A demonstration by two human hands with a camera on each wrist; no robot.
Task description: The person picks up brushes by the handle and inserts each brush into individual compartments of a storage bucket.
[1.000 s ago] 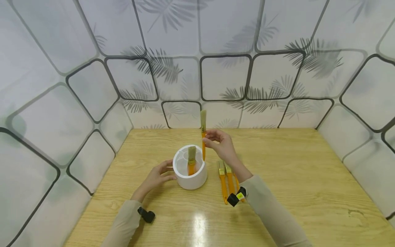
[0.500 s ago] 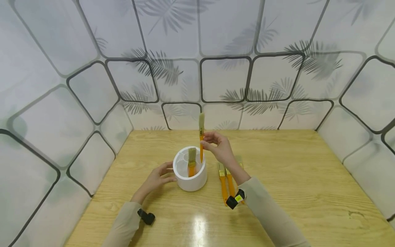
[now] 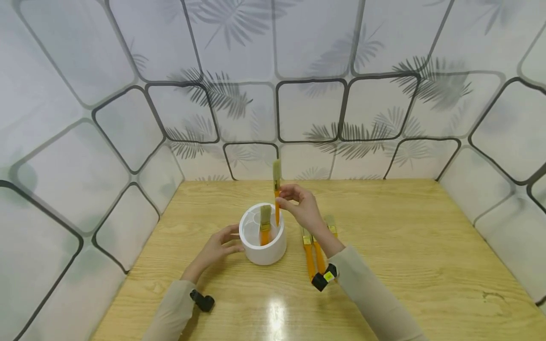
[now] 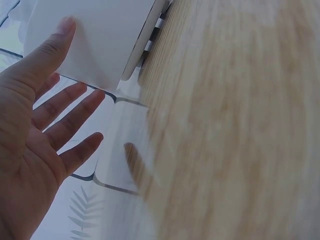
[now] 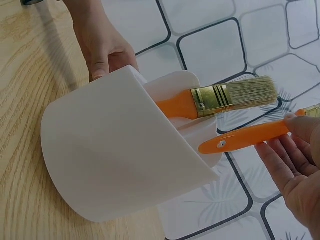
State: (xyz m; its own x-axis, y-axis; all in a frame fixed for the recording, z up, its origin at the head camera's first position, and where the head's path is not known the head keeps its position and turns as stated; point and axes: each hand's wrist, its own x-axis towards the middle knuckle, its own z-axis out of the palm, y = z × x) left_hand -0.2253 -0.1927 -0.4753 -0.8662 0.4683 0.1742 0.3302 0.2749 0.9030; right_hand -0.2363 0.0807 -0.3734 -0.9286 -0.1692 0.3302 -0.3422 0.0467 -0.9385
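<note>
A white round holder (image 3: 265,256) with inner compartments stands on the table. One flat paintbrush (image 3: 265,222) with an orange handle leans inside it, bristles up. My left hand (image 3: 218,247) rests at the holder's left side, thumb against its wall and fingers loosely spread, as the left wrist view shows. Between thumb and fingers my right hand (image 3: 302,206) pinches a second orange paintbrush (image 5: 245,138), bristles up. The lower end of its handle is at the holder's rim, over the right part of the opening. Whether that end touches the holder, I cannot tell.
Several more orange-handled paintbrushes (image 3: 310,260) lie on the wooden table (image 3: 405,265) right of the holder, partly hidden under my right forearm. Patterned white curtains (image 3: 311,111) enclose the table at the back and both sides.
My right hand has moved slightly left and down with its paintbrush, bringing the handle end from beside the rim to over the opening. The left hand and holder have stayed in place.
</note>
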